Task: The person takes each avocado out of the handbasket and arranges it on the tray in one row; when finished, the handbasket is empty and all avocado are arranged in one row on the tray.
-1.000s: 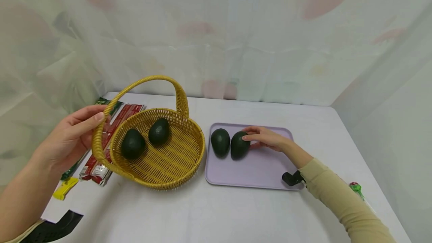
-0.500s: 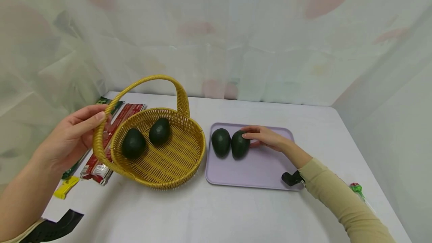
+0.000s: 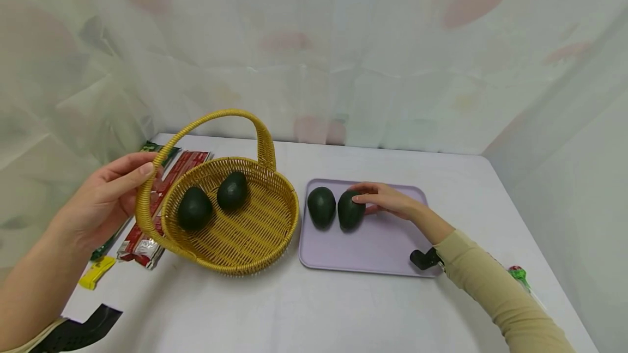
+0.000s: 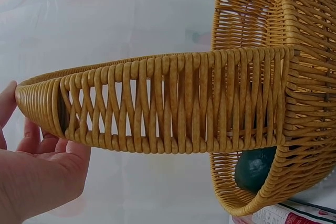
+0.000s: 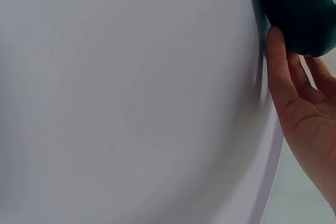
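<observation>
We see four avocados in all, split evenly. Two lie in the basket (image 3: 230, 217): one avocado (image 3: 194, 208) toward the left and a second avocado (image 3: 232, 190) just beside it, further back. The other two sit on the purple tray (image 3: 363, 244), which rests on the white surface (image 3: 314, 309) just right of the basket. These two touch or nearly touch: the left tray avocado (image 3: 321, 207) is free, and the right tray avocado (image 3: 350, 210) is under our right hand (image 3: 385, 200).

By our reckoning the work stands about halfway, if the fruit is passing between tray and basket; which way it goes we cannot tell from how things lie.

Our left hand (image 3: 105, 200) holds the basket's handle (image 3: 147, 189), its grip closed around the woven band, thumb on top. The right hand's fingers curve over the avocado's top and side, and the wrist view shows fingertips against its skin, a light grip, with the fruit resting on the tray.

Some snack packets (image 3: 152, 217) lie on the surface behind the basket.
</observation>
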A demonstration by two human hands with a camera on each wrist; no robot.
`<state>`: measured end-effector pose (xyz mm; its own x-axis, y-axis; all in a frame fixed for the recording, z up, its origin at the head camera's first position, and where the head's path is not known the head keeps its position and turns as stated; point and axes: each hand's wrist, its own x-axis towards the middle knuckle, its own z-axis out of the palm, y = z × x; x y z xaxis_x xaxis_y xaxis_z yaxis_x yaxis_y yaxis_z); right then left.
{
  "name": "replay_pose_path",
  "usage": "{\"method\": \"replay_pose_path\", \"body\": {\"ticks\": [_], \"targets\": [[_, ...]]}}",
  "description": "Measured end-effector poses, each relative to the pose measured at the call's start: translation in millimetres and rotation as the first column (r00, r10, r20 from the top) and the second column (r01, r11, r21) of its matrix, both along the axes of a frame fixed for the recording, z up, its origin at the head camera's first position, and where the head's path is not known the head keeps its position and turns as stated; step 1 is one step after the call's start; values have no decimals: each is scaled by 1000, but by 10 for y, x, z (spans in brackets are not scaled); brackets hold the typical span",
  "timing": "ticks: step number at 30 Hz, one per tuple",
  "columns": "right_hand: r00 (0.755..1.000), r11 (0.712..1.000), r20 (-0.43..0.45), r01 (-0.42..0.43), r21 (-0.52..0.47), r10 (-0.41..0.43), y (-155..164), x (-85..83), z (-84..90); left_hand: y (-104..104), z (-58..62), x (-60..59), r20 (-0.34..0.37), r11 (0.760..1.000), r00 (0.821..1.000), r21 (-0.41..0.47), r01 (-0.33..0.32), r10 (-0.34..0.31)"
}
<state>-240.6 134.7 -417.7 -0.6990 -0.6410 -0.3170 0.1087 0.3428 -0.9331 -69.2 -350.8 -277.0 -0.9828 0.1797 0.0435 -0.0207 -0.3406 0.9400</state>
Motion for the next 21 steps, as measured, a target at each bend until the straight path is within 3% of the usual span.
{"method": "replay_pose_path", "body": {"ticks": [14,21], "targets": [[991,997,-127,-34,73,43,1,-25,52,-15,-18,-7,-22,1000,999,12,24,-23],[991,993,-130,-26,112,41,13,-25,31,-9,-20,-14,-33,999,998,21,44,-44]]}}
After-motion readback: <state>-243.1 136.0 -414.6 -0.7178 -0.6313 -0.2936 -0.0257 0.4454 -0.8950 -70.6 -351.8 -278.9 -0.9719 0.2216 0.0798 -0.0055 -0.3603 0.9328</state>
